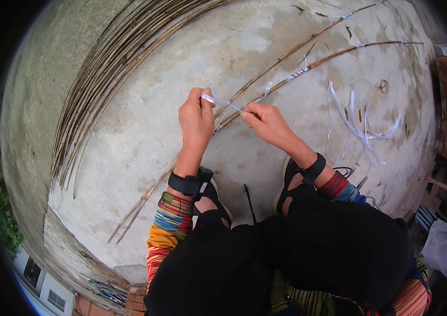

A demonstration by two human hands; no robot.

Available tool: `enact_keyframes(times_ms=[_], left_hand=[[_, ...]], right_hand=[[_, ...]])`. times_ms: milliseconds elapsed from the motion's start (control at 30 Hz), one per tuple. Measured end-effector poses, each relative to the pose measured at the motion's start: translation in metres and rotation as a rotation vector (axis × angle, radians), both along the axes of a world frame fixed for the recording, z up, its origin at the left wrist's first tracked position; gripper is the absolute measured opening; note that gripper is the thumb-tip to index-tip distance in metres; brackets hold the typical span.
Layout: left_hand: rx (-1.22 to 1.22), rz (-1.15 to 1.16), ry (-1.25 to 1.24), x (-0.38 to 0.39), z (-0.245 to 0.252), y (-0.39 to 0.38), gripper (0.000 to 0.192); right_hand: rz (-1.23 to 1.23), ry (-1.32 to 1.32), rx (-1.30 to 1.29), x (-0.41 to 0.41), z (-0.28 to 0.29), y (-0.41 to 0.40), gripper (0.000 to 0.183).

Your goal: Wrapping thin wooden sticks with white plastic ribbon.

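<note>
A thin white plastic strip (221,102) is stretched between my two hands. My left hand (197,118) pinches its wider end between thumb and fingers, and my right hand (265,120) grips the narrow, twisted part. Beneath the strip lie two long, thin wooden poles (278,63) on the concrete ground, close together near my hands and spreading apart toward the upper right. White strips are wrapped around the poles in several places, one as a spiral (297,74). A loose white end (267,90) sticks up from the nearer pole, just above my right hand.
A large bundle of thin poles (105,63) lies at the upper left. Loose white strips (359,126) and a small coil (383,86) are on the ground to the right. My feet stand below my hands. A white plastic bag (442,245) is at the lower right edge.
</note>
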State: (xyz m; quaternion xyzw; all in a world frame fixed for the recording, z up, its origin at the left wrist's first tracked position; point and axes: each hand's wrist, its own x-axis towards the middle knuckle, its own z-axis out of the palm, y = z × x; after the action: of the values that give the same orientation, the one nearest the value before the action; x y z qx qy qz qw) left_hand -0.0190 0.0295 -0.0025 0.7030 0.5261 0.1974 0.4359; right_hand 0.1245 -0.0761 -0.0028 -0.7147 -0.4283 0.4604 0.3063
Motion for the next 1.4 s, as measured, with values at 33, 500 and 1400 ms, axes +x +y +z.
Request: enact_keyframes(times_ms=[33,500,1400], left_hand=[[0.003,0.004,0.005,0.001,-0.001,0.001,0.023],[-0.503,0.013,-0.384,0.010,0.000,0.006,0.027],[-0.622,-0.263,-0.282,-0.006,-0.002,-0.001,0.018]], right_hand=[[-0.042,0.149,0.016,-0.003,0.000,0.000,0.020],[-0.084,0.645,0.208,-0.010,0.020,0.013,0.013],[0.048,-0.119,0.365,-0.006,-0.003,0.021,0.010]])
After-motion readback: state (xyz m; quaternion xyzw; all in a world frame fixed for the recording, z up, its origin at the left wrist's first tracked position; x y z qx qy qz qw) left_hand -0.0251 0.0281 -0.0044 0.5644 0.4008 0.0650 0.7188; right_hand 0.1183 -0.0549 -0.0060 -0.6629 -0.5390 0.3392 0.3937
